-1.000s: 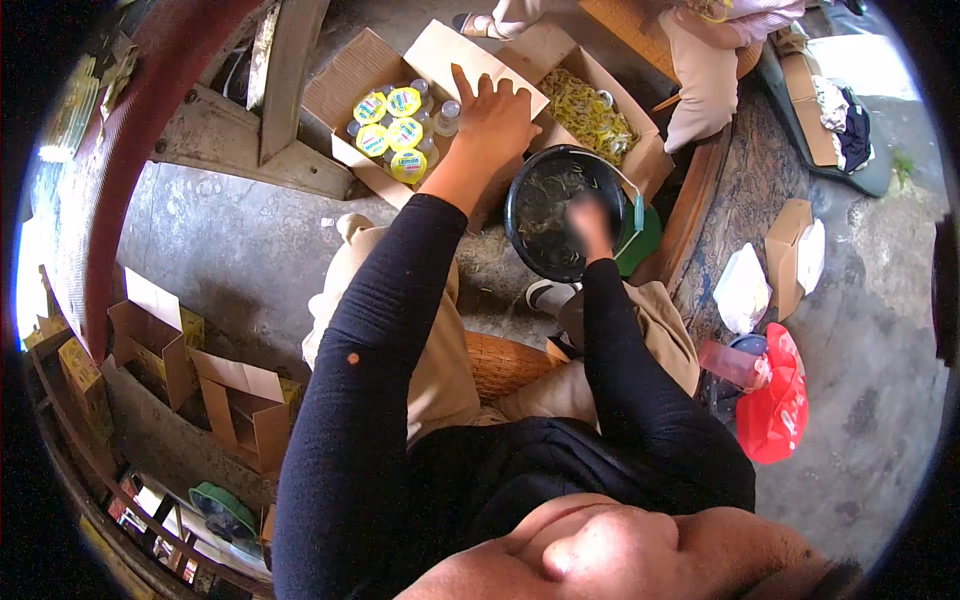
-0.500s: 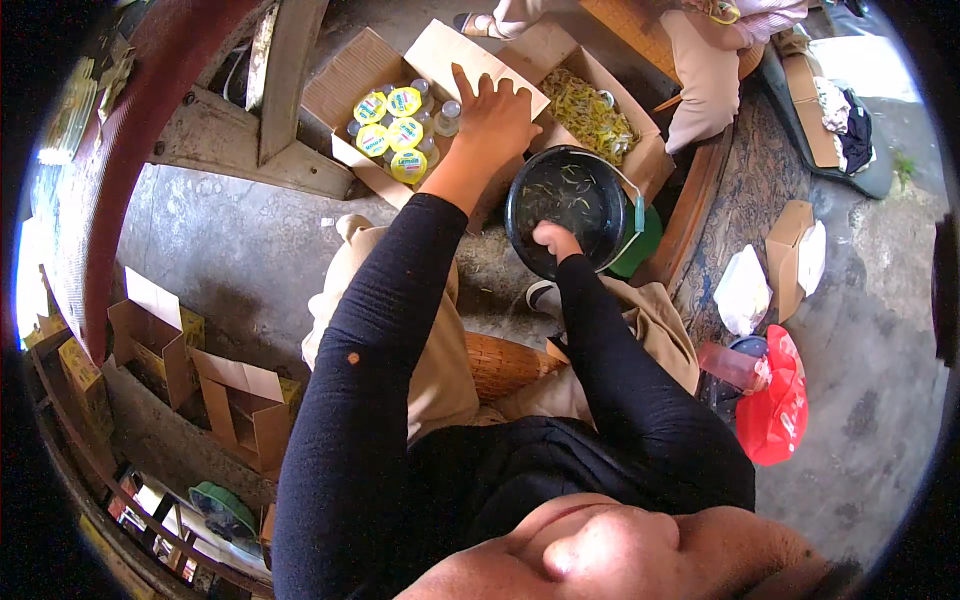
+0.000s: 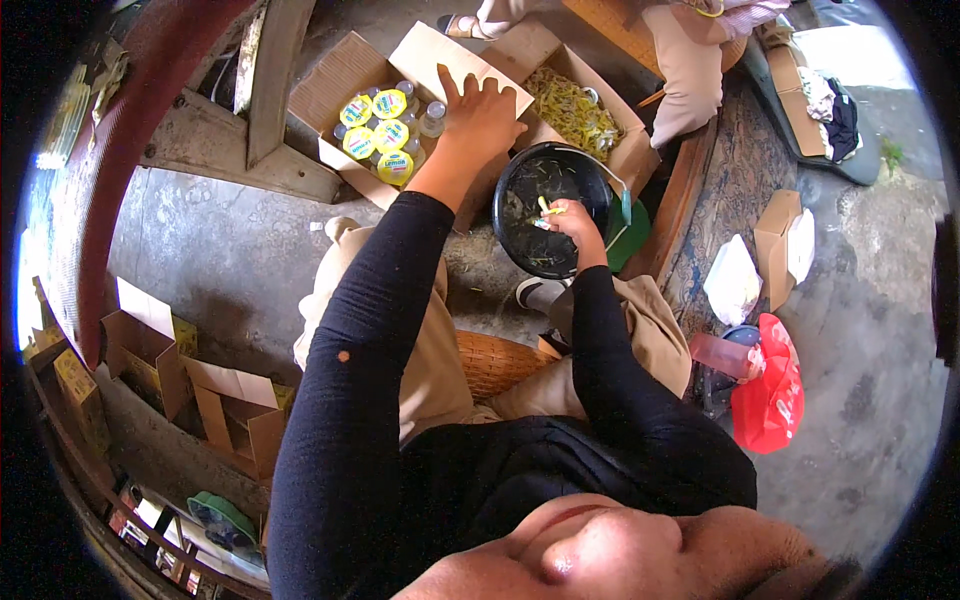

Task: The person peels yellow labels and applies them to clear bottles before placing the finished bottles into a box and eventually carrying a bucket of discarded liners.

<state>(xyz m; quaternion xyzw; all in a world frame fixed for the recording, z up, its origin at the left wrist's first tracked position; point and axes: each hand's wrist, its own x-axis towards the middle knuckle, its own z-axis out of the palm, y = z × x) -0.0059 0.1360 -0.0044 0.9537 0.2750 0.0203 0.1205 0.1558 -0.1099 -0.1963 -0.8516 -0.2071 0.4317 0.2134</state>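
My left hand (image 3: 480, 122) rests with fingers spread on the raised flap (image 3: 436, 62) of a cardboard box (image 3: 342, 78). Inside that box stand clear bottles (image 3: 432, 119) and several round yellow-and-white labelled tops (image 3: 390, 135). Over the dark bucket (image 3: 522, 252), my right hand (image 3: 574, 222) pinches a few small yellow-and-white strips (image 3: 547, 211). Water and loose thin bits appear in the bucket, which has a wire handle with a pale blue-green grip (image 3: 626, 206). Beyond it, another cardboard box (image 3: 632, 160) holds a heap of thin yellow-green strips (image 3: 570, 112).
Another person's knee (image 3: 686, 75) is beside the strip box. A green container (image 3: 628, 240) sits by the bucket. To the right lie a white bag (image 3: 732, 280) and a red plastic bag (image 3: 770, 395). Cardboard boxes (image 3: 238, 405) stand at left, near a wooden frame (image 3: 225, 150).
My right hand has come up from low in the bucket and now shows strips between its fingers. My left hand stays on the flap. The whole view has shifted slightly.
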